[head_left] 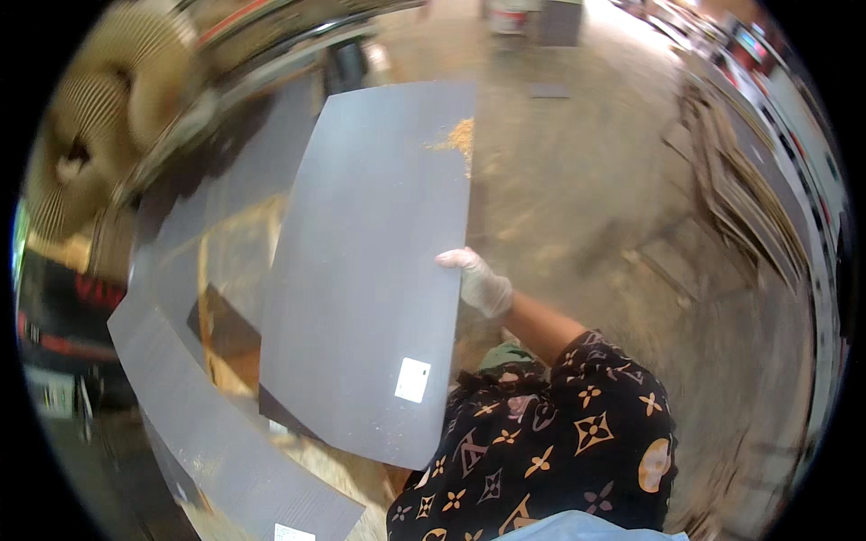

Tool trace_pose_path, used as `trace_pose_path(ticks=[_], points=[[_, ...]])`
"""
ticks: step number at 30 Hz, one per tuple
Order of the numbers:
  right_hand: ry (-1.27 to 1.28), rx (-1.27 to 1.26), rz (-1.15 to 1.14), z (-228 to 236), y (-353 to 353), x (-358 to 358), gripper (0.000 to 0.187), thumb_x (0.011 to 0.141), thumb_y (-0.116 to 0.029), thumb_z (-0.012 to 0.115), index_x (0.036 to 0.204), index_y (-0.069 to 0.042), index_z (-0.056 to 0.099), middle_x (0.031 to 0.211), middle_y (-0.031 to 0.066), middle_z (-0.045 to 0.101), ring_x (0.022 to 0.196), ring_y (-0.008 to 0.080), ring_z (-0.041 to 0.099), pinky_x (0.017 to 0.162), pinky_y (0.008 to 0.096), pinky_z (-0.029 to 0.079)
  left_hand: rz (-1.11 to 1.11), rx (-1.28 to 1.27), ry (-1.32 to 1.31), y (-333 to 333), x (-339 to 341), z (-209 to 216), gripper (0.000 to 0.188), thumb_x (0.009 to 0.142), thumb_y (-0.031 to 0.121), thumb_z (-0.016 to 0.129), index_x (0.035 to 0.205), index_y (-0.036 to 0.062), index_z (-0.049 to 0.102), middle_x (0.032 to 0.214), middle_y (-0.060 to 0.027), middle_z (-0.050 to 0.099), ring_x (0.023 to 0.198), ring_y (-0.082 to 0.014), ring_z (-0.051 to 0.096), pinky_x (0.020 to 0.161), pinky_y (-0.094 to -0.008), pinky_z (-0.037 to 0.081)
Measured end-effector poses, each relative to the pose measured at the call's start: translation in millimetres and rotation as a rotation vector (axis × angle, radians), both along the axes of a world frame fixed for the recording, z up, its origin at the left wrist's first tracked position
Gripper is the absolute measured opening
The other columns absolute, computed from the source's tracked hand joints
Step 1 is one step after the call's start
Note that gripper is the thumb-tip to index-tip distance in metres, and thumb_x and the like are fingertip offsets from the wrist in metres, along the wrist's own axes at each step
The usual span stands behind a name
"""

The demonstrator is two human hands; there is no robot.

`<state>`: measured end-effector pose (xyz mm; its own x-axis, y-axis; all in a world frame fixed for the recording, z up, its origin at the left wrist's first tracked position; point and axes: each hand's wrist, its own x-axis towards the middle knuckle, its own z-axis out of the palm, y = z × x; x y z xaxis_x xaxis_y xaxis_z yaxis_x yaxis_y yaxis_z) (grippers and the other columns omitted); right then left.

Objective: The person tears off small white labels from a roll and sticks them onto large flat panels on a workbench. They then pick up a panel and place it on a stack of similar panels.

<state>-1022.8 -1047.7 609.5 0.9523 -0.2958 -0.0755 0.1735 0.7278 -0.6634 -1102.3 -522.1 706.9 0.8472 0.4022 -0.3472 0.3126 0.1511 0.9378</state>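
A large grey rectangular panel (370,261) is held tilted in front of my body. Near its lower right corner sits a white label (412,380), and a patch of sawdust (461,136) clings by the upper right edge. My right hand (483,285), in a pale glove, is closed on the right edge, thumb on the face; its other fingers are hidden behind the panel. My left hand does not show. At lower left lies another grey panel (221,419), lightly dusted, with a white label (294,533) at its near end.
Ribbed ducts (135,81) hang at the upper left beside a machine rail (262,77). Thin boards (744,194) lean in a stack along the right. A small grey piece (549,90) lies on the concrete floor (577,207), with a white bucket (509,18) beyond.
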Motion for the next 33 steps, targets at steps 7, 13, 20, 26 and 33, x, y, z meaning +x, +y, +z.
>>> trace_pose_path(ticks=[7,13,20,26,33], points=[[0.063,-0.006,-0.403,-12,-97,-137,0.032,0.073,-0.015,0.053,0.100,0.002,0.056,0.093,0.0100,0.061,0.087,0.0191,0.058,0.080,0.0320,0.046,-0.280,-0.255,-0.069,-85,48,-39,0.056,0.066,0.004,0.059,0.120,0.0015,0.044,0.114,-0.0148,0.051,0.104,-0.0285,0.048,0.085,-0.0424,0.042],[0.146,0.104,-0.736,9,-161,-187,0.026,0.071,-0.017,0.058,0.091,-0.001,0.057,0.088,0.0091,0.059,0.083,0.0209,0.056,0.081,0.0340,0.046,-0.492,-0.162,0.569,-170,154,-25,0.054,0.080,0.041,0.054,0.118,0.0041,0.046,0.116,-0.0123,0.051,0.107,-0.0280,0.047,0.093,-0.0411,0.037],[0.225,-0.021,-1.225,44,-224,-266,0.031,0.068,-0.019,0.063,0.094,-0.005,0.053,0.096,0.0088,0.054,0.091,0.0236,0.051,0.085,0.0376,0.042,-0.872,-0.184,0.127,-288,232,-31,0.062,0.074,0.035,0.062,0.121,-0.0002,0.042,0.111,-0.0130,0.052,0.101,-0.0235,0.051,0.087,-0.0374,0.041],[0.199,-0.124,-1.560,72,-273,-344,0.032,0.067,-0.022,0.063,0.095,-0.008,0.053,0.100,0.0075,0.054,0.093,0.0244,0.050,0.085,0.0379,0.041,-1.304,-0.442,-0.152,-388,297,-46,0.062,0.070,0.026,0.058,0.122,-0.0024,0.039,0.112,-0.0124,0.052,0.103,-0.0224,0.050,0.091,-0.0332,0.037],[1.179,-0.423,-1.909,64,-290,-454,0.073,0.076,-0.047,0.058,0.126,0.003,0.036,0.122,0.0194,0.044,0.108,0.0293,0.047,0.093,0.0388,0.036,-1.498,-0.452,-0.124,-523,294,-13,0.063,0.063,0.023,0.063,0.118,-0.0020,0.045,0.105,-0.0100,0.055,0.097,-0.0218,0.053,0.085,-0.0313,0.041]])
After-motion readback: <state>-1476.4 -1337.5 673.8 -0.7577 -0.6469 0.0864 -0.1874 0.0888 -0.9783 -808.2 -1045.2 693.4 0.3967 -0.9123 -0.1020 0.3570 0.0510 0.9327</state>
